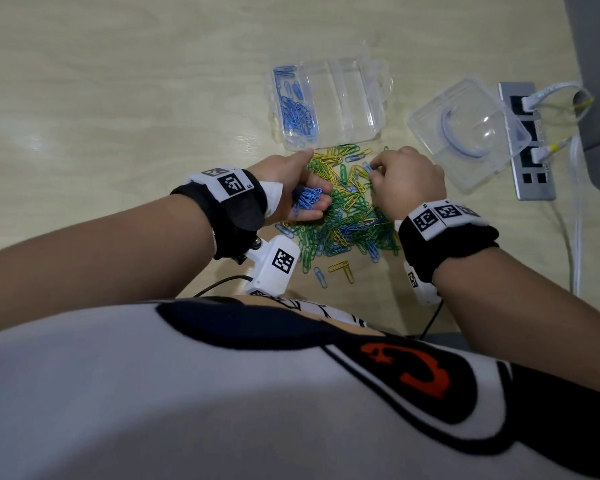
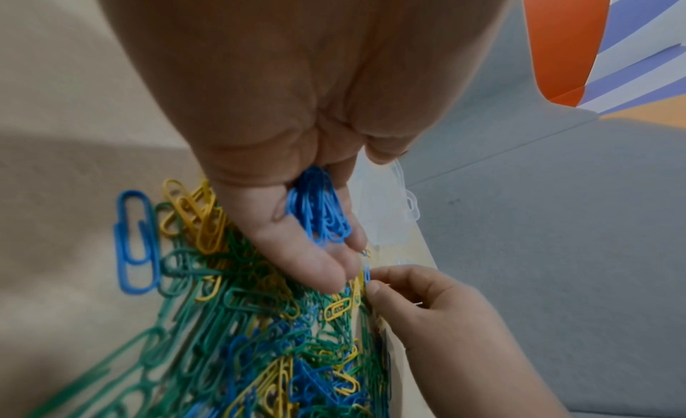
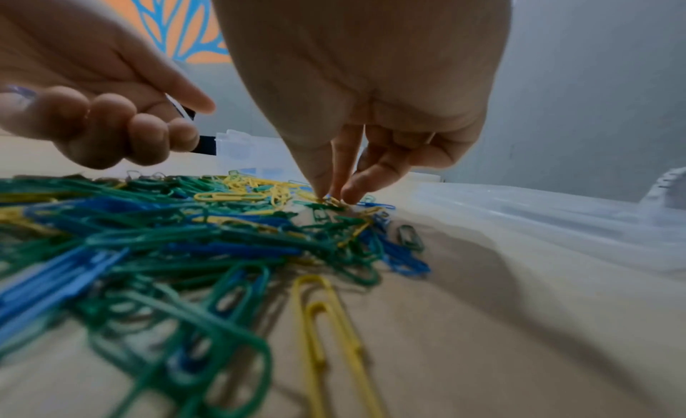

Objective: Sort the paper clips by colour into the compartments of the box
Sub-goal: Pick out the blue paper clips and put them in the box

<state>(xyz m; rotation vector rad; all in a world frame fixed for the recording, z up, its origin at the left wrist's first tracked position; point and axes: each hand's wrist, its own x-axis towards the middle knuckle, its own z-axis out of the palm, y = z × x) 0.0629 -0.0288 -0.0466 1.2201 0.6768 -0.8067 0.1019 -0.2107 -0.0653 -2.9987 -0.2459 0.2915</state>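
A mixed pile of blue, green and yellow paper clips lies on the table before me. Behind it stands the clear compartment box; its left compartment holds blue clips, and the others look bare. My left hand hovers over the pile's left side, fingers curled round a bunch of blue clips. My right hand reaches down to the pile's far right edge, where thumb and forefinger pinch one blue clip. In the right wrist view its fingertips touch the clips.
The box's clear lid lies to the right of the pile. Beyond it is a grey power strip with white cables along the table's right edge. A few stray clips lie near the front edge.
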